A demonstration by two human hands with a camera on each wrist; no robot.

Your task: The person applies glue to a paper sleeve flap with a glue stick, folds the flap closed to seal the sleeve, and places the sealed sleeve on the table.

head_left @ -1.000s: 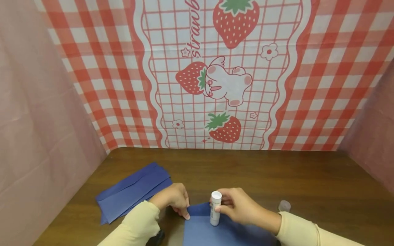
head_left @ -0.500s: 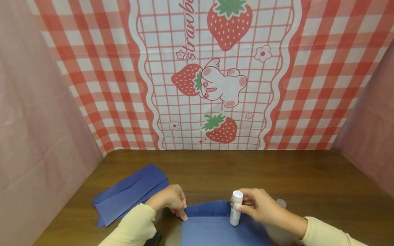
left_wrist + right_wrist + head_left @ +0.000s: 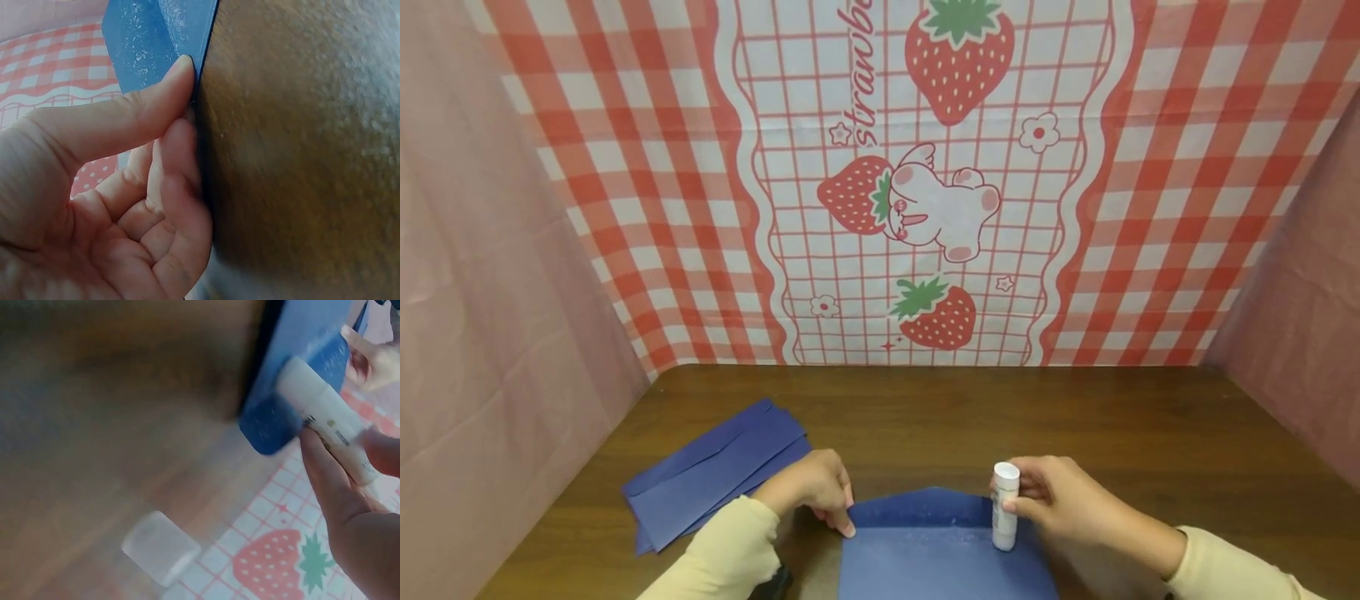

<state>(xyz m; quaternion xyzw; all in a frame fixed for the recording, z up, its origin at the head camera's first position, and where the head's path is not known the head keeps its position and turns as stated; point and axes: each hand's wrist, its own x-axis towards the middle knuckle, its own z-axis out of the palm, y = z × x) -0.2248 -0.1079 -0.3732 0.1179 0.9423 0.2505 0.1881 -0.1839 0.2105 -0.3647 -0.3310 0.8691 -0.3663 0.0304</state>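
A blue envelope (image 3: 940,571) lies at the table's near edge, its darker flap (image 3: 925,510) unfolded away from me. Whitish smears show along the flap. My left hand (image 3: 822,490) pinches the flap's left corner between thumb and fingers; the left wrist view shows the thumb (image 3: 178,78) on top. In my right hand (image 3: 1067,504) a white glue stick (image 3: 1004,508) is held upright between thumb and fingers. Its lower end meets the envelope near the right end of the flap fold. A translucent cap (image 3: 161,548) sits on the table in the right wrist view, hidden in the head view.
Several blue envelopes (image 3: 715,479) lie fanned in a stack at the left of the wooden table (image 3: 985,417). A red and white strawberry-print cloth (image 3: 925,208) hangs behind it, with pink cloth on both sides. Something dark (image 3: 772,583) lies under the left sleeve.
My right hand has slid the glue stick rightward along the flap, uncovering more of it and its smears. My left hand has kept its pinch on the left corner.
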